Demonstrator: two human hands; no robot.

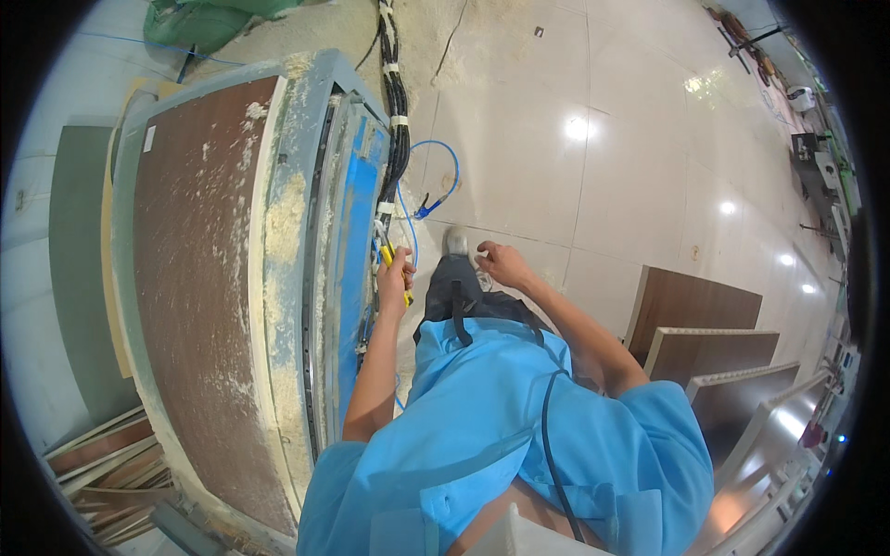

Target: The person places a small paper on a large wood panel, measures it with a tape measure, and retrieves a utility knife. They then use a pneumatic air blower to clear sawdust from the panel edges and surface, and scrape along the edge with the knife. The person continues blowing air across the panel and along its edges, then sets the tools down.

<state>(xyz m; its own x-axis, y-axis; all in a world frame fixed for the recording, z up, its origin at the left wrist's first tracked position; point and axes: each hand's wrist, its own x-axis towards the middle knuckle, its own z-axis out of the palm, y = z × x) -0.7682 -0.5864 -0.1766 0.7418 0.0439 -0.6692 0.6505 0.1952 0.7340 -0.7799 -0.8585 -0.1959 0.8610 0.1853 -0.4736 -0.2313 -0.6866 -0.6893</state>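
My left hand (pixel 397 274) is closed around a slim tool with a yellow and black handle (pixel 387 254); its exact kind is too small to make out. The tool's upper end points at the side of a blue-grey machine (pixel 363 185), close to the lower end of a thick black cable bundle (pixel 397 120) wrapped with white bands. Over the floor to the right of my legs, my right hand (pixel 503 264) has its fingers loosely bent and apart, with nothing seen in them. A blue air gun (pixel 426 208) on a blue hose hangs or lies just beyond my left hand.
A brown board (pixel 199 278) dusted with pale sawdust lies on the machine's top. Several dark brown panels (pixel 695 310) stand in a row at the right. Wood offcuts (pixel 116 473) are piled at the lower left. Glossy tiles (pixel 528 139) cover the floor ahead.
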